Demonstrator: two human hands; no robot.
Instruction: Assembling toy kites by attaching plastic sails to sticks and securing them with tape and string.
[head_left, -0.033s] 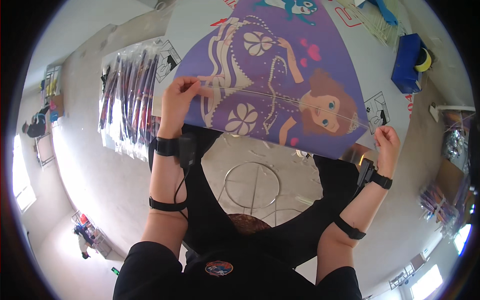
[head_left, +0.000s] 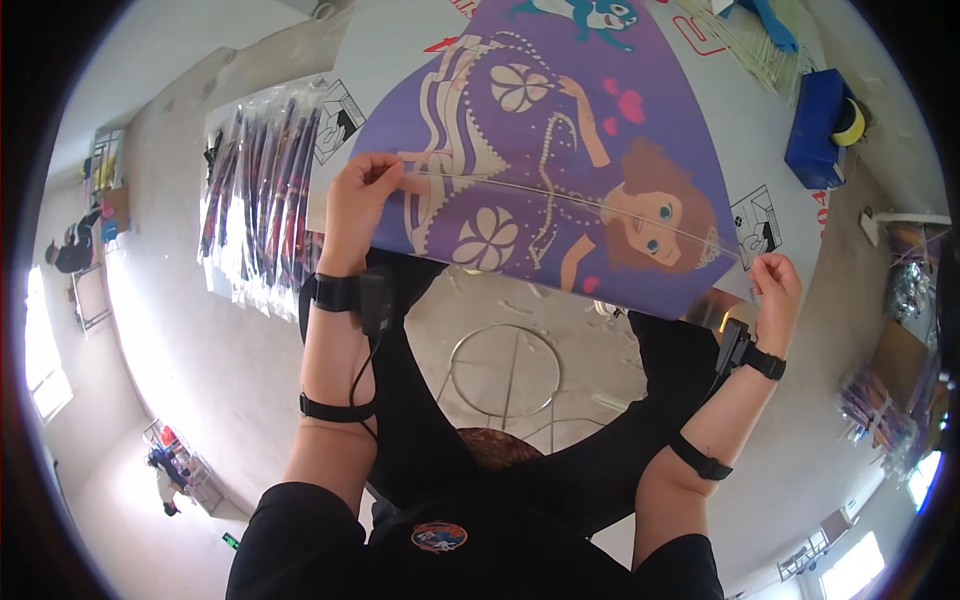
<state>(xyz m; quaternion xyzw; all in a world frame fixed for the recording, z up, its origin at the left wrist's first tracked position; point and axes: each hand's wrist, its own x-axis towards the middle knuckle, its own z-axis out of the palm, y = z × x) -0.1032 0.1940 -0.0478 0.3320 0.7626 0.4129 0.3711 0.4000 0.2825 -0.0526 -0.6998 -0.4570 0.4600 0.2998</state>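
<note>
A purple printed sheet (head_left: 520,140) with a cartoon figure in a gown lies across the white work surface and overhangs its near edge. Stretched over it is a thin pale rod (head_left: 555,192), running from one hand to the other and slanting down to the right. My left hand (head_left: 362,200) pinches its left end between thumb and fingers, above the sheet's left part. At the sheet's right corner, my right hand (head_left: 776,285) is closed in a pinch on the other end. Whether the rod touches the sheet I cannot tell.
Several clear-bagged, rolled items (head_left: 262,195) lie at the left. A blue tape dispenser (head_left: 815,130) with a yellow roll stands at the right. Thin pale sticks (head_left: 755,50) are piled at the back right. Below is a round metal stool frame (head_left: 505,370).
</note>
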